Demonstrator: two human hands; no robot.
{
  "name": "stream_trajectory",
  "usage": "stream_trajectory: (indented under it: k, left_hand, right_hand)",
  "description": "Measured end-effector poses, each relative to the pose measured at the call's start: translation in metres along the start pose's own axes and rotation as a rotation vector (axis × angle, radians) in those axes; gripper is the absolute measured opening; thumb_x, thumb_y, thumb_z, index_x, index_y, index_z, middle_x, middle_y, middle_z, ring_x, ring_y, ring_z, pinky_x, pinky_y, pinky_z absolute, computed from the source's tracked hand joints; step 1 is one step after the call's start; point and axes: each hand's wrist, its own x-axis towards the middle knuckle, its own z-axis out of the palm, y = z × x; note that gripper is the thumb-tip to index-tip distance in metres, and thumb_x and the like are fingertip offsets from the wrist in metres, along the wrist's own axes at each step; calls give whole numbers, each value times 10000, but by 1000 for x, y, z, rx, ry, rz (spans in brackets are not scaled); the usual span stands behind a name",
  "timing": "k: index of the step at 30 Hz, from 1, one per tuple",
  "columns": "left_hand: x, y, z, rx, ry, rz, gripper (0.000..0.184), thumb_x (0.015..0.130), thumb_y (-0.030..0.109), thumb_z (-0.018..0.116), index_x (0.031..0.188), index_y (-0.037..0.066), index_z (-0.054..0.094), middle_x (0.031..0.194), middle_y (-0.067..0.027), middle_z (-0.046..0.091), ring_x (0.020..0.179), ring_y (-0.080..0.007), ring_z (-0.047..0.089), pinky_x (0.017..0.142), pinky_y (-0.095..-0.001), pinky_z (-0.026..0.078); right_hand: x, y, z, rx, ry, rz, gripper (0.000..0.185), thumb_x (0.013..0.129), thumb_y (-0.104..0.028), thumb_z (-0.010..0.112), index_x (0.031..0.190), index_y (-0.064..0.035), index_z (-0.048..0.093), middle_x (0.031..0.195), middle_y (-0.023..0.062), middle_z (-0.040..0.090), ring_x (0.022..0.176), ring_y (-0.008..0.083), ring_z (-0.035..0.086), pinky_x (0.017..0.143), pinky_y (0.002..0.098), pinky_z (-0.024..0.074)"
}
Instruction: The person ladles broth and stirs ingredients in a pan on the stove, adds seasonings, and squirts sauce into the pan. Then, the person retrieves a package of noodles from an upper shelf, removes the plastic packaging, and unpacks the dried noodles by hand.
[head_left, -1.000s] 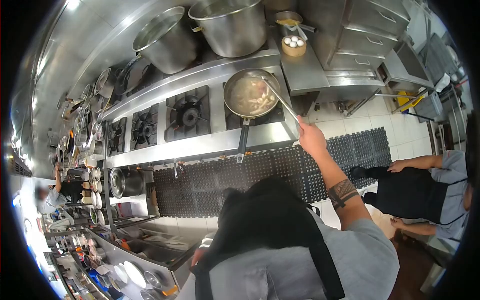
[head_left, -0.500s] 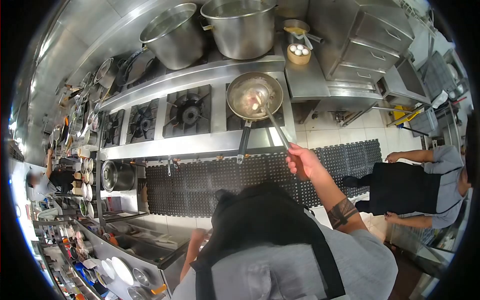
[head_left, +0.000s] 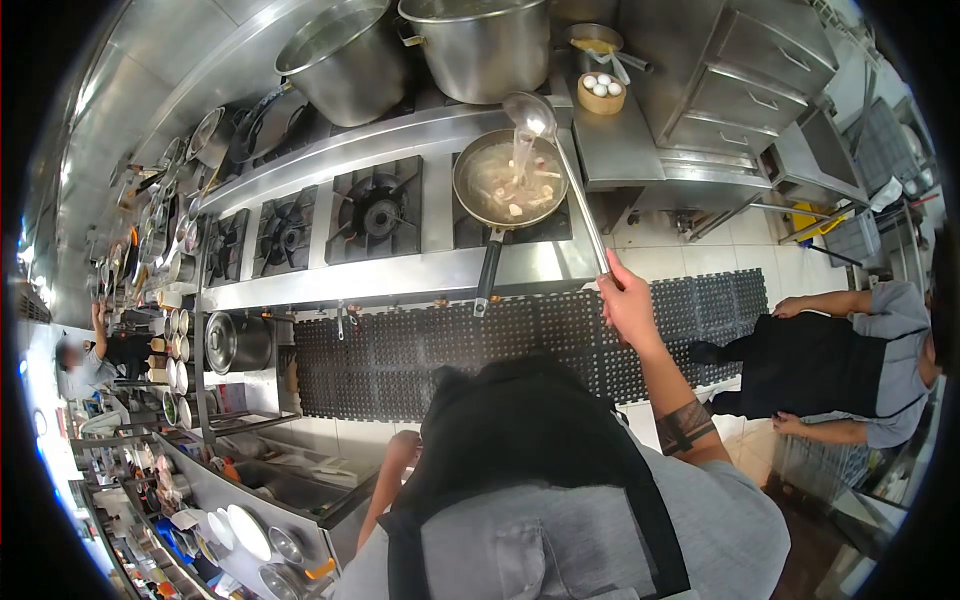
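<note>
My right hand (head_left: 628, 300) is wrapped round the long handle of a metal ladle (head_left: 586, 208). The ladle's bowl is tipped above the far edge of a frying pan (head_left: 462, 184), and a stream of clear liquid falls from it. In the pan, pale pieces sit in cloudy liquid (head_left: 500, 182). The pan rests on the rightmost burner, its black handle (head_left: 489, 272) pointing toward me with no hand on it. My left hand (head_left: 404, 446) is low by my left side, near the apron (head_left: 520, 430); its fingers are mostly hidden.
Two large stockpots (head_left: 478, 55) (head_left: 345, 70) stand behind the stove. To the right are a small container of eggs (head_left: 600, 92) and a saucepan (head_left: 594, 42). Burners (head_left: 376, 212) line the left. A co-worker in a black apron (head_left: 815, 365) stands at right; another person is far left.
My right hand has lifted the ladle out of the pan to its far edge and tipped it. Liquid now pours down, and more of it shows in the pan.
</note>
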Motion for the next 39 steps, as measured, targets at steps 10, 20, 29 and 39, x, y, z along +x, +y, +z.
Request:
stream_trajectory:
  k: [10, 20, 29, 39]
  left_hand:
    - [1, 54, -48, -388, -58, -531, 292, 933, 156, 564, 1157, 21, 693, 930, -130, 749, 714, -210, 718, 594, -331, 548]
    - [-53, -45, -5, 73, -104, -110, 202, 856, 153, 641, 996, 47, 741, 943, -140, 729, 832, -313, 727, 757, -431, 594]
    - [-48, -16, -2, -244, 108, -546, 303, 822, 206, 652, 1057, 37, 738, 1077, -218, 722, 1031, -423, 682, 900, -504, 541]
    - [-22, -24, -197, -567, 330, 2, 389, 978, 381, 608, 1167, 52, 692, 1149, -196, 696, 1071, -377, 663, 921, -450, 523]
  right_hand:
    - [45, 156, 42, -461, 253, -209, 340, 865, -319, 750, 850, 0, 634, 719, 163, 676, 644, 324, 648, 640, 428, 509]
    - [29, 164, 58, -430, 179, -213, 346, 870, -326, 761, 877, 2, 651, 767, 199, 674, 707, 374, 661, 673, 450, 501]
    - [50, 176, 76, -2, 67, 125, 251, 875, -207, 727, 881, 19, 618, 605, 67, 573, 465, 213, 542, 466, 385, 447]
    - [-48, -57, 274, 305, -314, -332, 202, 993, -112, 601, 827, -87, 487, 541, 9, 445, 408, 121, 457, 387, 294, 410]
